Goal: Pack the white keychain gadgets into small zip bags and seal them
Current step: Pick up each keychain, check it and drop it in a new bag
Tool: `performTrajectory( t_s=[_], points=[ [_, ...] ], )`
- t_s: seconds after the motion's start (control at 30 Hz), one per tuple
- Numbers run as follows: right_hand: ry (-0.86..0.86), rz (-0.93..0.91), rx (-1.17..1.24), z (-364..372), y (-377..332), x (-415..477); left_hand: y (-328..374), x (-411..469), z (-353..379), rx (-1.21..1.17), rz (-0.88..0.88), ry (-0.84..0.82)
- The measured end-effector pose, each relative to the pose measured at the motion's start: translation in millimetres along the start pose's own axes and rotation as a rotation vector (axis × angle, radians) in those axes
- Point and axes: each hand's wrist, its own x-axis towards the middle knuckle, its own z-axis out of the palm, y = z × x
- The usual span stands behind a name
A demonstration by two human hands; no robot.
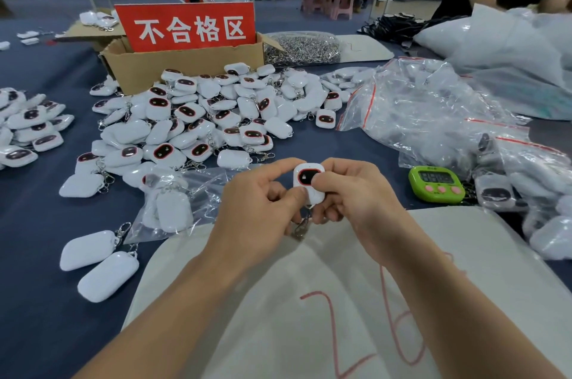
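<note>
White plastic keychain gadget [309, 182]: upright, pinched between left hand [257, 211] and right hand [356, 202]; clear plastic zip bags [201, 185] lie leftward, nearer the left hand.

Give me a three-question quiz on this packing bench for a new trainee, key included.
1. True or false: the left hand and right hand hold one white gadget together, unbagged.
2. The green timer lies: A) inside a zip bag; B) on the table, right of the hands; C) atop the gadget pile.
3. Fill in: the red sign stands in a ____ box.
Key: 1 true; 2 B; 3 cardboard.
</note>
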Motion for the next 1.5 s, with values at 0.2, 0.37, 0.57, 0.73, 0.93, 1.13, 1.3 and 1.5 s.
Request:
performTrajectory(
  t_s=[0.2, 0.37, 0.57, 0.73, 0.93, 1.13, 1.3, 1.5],
  points=[
    [0.041, -0.019, -0.005, 1.9, 1.4, 1.8, -0.2, 0.9, -0.8, -0.006, 0.004, -0.024],
    [0.055, -0.018, -0.021, 0.9, 3.8, 2.6, -1.2, 1.7, 0.6, -0.010, 0.011, -0.013],
    [0.050, -0.039, -0.022, 6.0, -1.1, -1.3, -1.8, 1.7, 0.7, 0.026, 0.039, -0.017],
    [0.061, -0.048, -0.094, 5.6, -0.3, -3.2, -2.9, -0.2, 1.9, 0.110, 0.058, -0.038],
    [0.064, -0.070, -0.111, 5.8, -0.7, -3.0, -0.1, -1.5, 1.9, 0.103, 0.070, -0.028],
    [0.008, -0.073, -0.090, 5.1, -2.1, -4.0, -1.4, -1.4, 1.7, 0.186, 0.097, 0.008],
    [-0.069, -0.112, -0.045, 0.6, -0.9, -5.2, -0.6, -3.7, 4.1, 0.168, 0.105, 0.052],
    [-0.028, -0.158, -0.047, 6.4, 3.1, -1.8, 1.1, -3.7, 2.1, 0.179, 0.093, 0.090]
  ],
)
